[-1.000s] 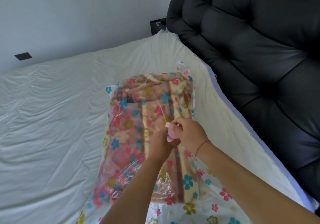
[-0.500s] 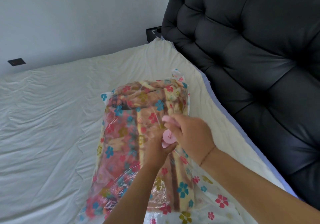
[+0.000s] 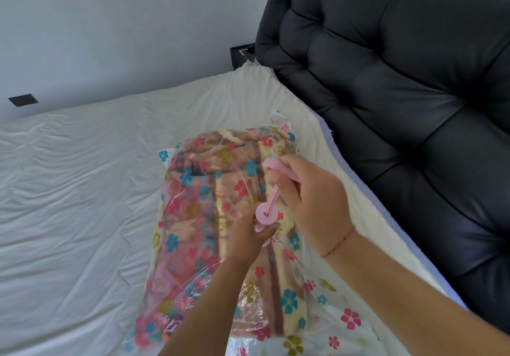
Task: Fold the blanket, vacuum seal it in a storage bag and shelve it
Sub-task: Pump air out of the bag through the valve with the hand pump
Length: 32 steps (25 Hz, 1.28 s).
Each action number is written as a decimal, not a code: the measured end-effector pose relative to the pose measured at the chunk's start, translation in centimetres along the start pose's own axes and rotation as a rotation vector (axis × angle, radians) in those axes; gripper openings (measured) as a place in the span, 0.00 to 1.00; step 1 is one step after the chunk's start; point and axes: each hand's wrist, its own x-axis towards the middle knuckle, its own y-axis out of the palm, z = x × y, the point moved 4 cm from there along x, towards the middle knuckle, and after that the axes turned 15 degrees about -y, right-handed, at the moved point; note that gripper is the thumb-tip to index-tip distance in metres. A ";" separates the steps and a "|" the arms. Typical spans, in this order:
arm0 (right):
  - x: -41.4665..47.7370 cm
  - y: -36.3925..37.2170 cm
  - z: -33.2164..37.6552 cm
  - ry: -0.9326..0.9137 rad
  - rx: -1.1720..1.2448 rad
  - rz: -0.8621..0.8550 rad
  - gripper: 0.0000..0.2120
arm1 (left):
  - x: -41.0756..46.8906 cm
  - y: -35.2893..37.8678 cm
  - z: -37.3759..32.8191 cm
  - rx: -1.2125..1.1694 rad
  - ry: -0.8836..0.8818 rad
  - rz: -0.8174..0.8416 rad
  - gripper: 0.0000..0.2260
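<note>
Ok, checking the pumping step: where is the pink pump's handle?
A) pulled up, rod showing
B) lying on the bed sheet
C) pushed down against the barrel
A: the right hand grips the handle raised above the barrel, which the left hand holds on the bag, with the thin rod bare between them.

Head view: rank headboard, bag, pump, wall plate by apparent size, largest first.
1. headboard
2. bag
3. pump and wall plate: these look about alike. The pump is partly hidden and nearer to the camera, and the plate is farther away, so I won't rank them.
</note>
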 end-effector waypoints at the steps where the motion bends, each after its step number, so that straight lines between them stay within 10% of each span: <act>1: -1.6 2.0 -0.4 0.017 -0.043 0.115 0.19 | -0.3 0.2 0.0 0.010 0.003 0.005 0.17; 4: -5.3 6.6 -1.9 0.195 -0.004 0.591 0.15 | -1.1 0.8 -0.2 0.062 0.031 0.000 0.11; 9: -0.4 -0.1 0.6 -0.007 0.148 -0.127 0.15 | -0.3 -0.2 0.2 0.022 0.015 -0.009 0.19; 11: -1.9 0.8 0.7 -0.022 0.092 -0.171 0.16 | -0.5 -0.1 0.6 0.038 -0.001 0.003 0.19; 15: -4.5 6.5 -1.4 0.230 0.072 0.577 0.15 | -0.6 0.3 0.6 0.050 0.014 -0.005 0.12; 20: 0.6 1.0 0.4 -0.043 0.126 -0.137 0.17 | 0.6 -0.5 1.0 0.001 -0.045 0.004 0.20; 25: -4.9 7.4 -1.5 0.182 -0.003 0.572 0.15 | -0.3 0.3 1.0 0.077 -0.011 -0.013 0.12; 30: 0.6 1.0 0.8 -0.071 0.074 -0.128 0.14 | 0.8 -0.3 1.8 0.008 -0.060 -0.004 0.21; 32: -1.8 2.1 0.7 -0.071 0.014 -0.098 0.17 | 0.1 -0.1 1.6 0.013 -0.056 0.003 0.18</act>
